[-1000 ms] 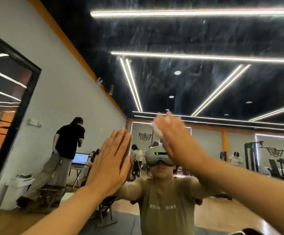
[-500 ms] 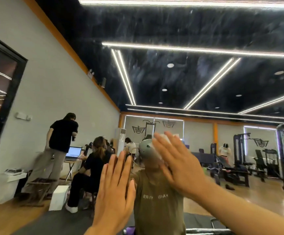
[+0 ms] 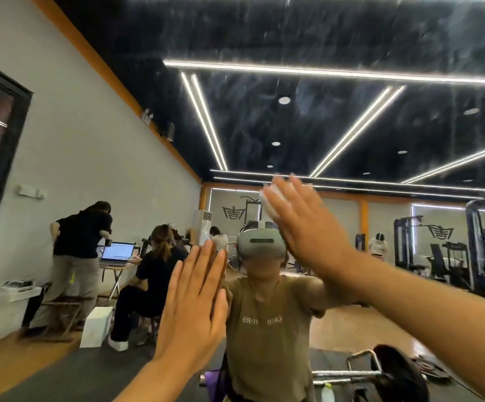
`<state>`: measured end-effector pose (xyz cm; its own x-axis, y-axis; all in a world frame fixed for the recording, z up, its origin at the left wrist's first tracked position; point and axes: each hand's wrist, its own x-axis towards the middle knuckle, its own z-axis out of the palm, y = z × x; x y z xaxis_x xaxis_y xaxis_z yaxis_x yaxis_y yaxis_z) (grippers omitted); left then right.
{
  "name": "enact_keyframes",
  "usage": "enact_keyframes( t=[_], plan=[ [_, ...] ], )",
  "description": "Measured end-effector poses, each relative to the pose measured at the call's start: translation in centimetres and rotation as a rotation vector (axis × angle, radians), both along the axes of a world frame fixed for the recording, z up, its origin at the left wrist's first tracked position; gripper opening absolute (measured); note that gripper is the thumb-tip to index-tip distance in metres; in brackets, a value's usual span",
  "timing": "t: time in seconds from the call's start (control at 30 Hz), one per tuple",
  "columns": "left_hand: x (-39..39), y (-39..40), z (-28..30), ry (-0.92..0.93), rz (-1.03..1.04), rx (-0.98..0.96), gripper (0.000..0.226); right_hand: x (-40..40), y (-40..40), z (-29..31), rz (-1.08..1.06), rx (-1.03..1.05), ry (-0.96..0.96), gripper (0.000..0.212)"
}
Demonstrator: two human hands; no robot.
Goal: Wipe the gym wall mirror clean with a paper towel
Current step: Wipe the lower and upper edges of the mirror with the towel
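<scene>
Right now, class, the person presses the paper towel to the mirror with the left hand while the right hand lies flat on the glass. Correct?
Not quite: the head view shows the right hand pressing the paper towel to the mirror, while the left hand lies flat.

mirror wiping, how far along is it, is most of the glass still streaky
Early going, it seems. Done: nothing looks plainly clean yet. In hand: the right hand presses a white paper towel flat against the mirror at about head height, while the left hand rests flat on the glass lower down. Left: the upper mirror, where pale smears and streaks show over the dark ceiling reflection.
</scene>
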<state>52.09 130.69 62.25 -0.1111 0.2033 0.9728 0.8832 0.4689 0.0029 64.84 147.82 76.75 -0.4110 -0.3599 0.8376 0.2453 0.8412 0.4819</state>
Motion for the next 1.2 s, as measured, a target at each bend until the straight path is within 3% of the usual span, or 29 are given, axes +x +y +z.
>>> enact_keyframes(
  t=[0.13,0.23,0.33,0.57,0.73,0.8,0.9,1.07,1.2],
  plan=[
    [1.4,1.6,1.6,0.029,-0.011,0.029,0.064,1.2,0.7,9.1,-0.003,-0.247,0.161,0.058],
    [2.0,2.8,2.2,0.033,-0.015,0.030,0.065,0.8,0.8,10.8,0.047,-0.350,0.221,0.051],
    [2.2,3.7,2.1,0.015,0.013,0.009,0.064,0.1,0.9,6.2,0.106,-0.247,0.166,0.050],
    [3.4,5.5,0.5,0.011,0.030,-0.033,0.063,1.1,3.2,-10.4,0.091,0.121,-0.019,0.054],
    [3.8,6.0,-0.3,0.007,0.061,-0.061,0.065,2.7,5.2,-13.7,0.048,0.260,-0.129,0.061],
    [3.9,5.8,-0.6,0.010,0.072,-0.080,0.065,3.1,5.7,-12.6,0.031,0.288,-0.161,0.071],
    [4.0,5.5,-0.8,-0.011,0.071,-0.084,0.063,3.4,5.9,-9.4,0.019,0.164,-0.109,0.099],
    [4.3,5.3,-0.6,-0.039,0.026,-0.078,0.062,3.7,5.2,1.5,0.055,-0.063,0.066,0.072],
    [4.4,5.4,-0.8,-0.030,0.006,-0.069,0.061,4.8,4.9,8.7,0.075,-0.331,0.210,0.067]
  ],
)
